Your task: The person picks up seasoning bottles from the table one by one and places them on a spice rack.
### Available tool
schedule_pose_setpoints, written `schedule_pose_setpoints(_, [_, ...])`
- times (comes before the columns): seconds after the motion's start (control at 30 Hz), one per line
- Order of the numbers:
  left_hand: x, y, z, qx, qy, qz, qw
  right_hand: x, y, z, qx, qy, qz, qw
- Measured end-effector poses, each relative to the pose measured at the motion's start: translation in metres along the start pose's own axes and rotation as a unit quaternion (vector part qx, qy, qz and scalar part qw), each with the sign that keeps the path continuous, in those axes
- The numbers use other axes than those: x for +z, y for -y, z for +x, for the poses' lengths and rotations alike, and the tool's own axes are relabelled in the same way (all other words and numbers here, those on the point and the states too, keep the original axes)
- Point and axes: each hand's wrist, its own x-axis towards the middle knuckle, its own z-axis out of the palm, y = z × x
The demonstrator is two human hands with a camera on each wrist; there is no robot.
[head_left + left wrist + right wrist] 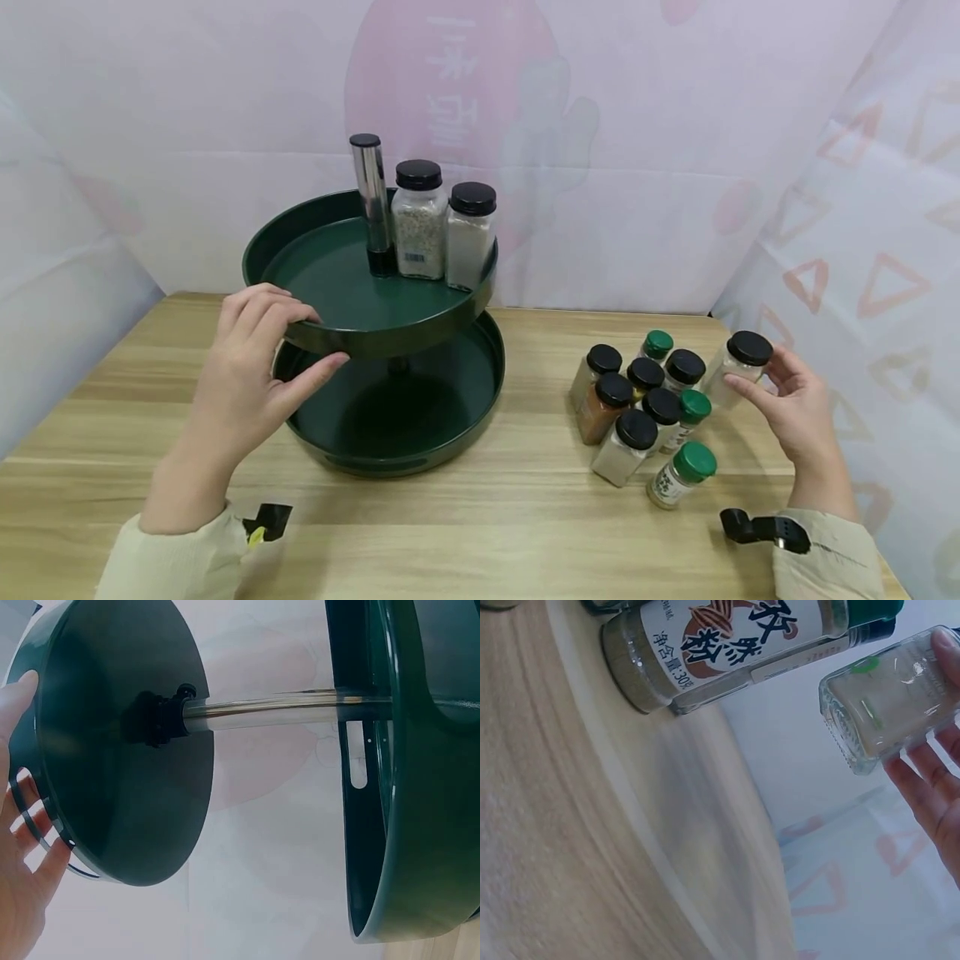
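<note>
My left hand [247,362] grips the front left rim of a dark green two-tier rack's upper tray [315,275], fingers over the edge and thumb below. In the left wrist view, its fingers [52,862] show at a slot in the tray's wall. My right hand [802,408] holds a square glass spice jar [720,372] with a black lid, at the right of a jar group. The right wrist view shows this jar [885,697] tilted between thumb and fingers, with pale powder inside. On the upper tray stand a silver-and-black grinder [372,196] and two black-lidded jars [420,229].
Several black-lidded jars [600,408] and green-capped bottles [678,475] stand close together on the wooden table [540,533], left of my right hand. The rack's lower tray [390,417] sits beneath the upper one. Printed cloth [637,233] hangs behind and at the sides.
</note>
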Motion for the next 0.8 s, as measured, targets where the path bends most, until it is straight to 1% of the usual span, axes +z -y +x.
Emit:
schedule_pose_setpoints(0.17, [0.0,-0.001,0.001,-0.002,-0.008,-0.004,1.0,0.0,0.006,0.002,0.004,0.002,-0.007,1.0])
schedule_pose_setpoints(0.3, [0.0,-0.001,-0.001,-0.003,0.001,0.002,1.0,0.001,0.009,0.001,0.001,-0.007,-0.005,1.0])
schedule_pose_setpoints(0.5, [0.0,0.0,-0.002,-0.001,0.003,0.002,1.0,0.004,0.017,0.001,-0.013,-0.035,0.035,0.9987])
schedule_pose_setpoints(0.63, [-0.001,0.0,-0.001,0.0,0.013,0.005,0.9999,0.004,0.025,0.0,-0.02,-0.045,0.051,0.9975])
schedule_pose_setpoints(0.8, [0.0,0.0,-0.001,-0.003,-0.001,-0.001,1.0,0.007,0.033,0.001,-0.027,-0.045,0.059,0.9969])
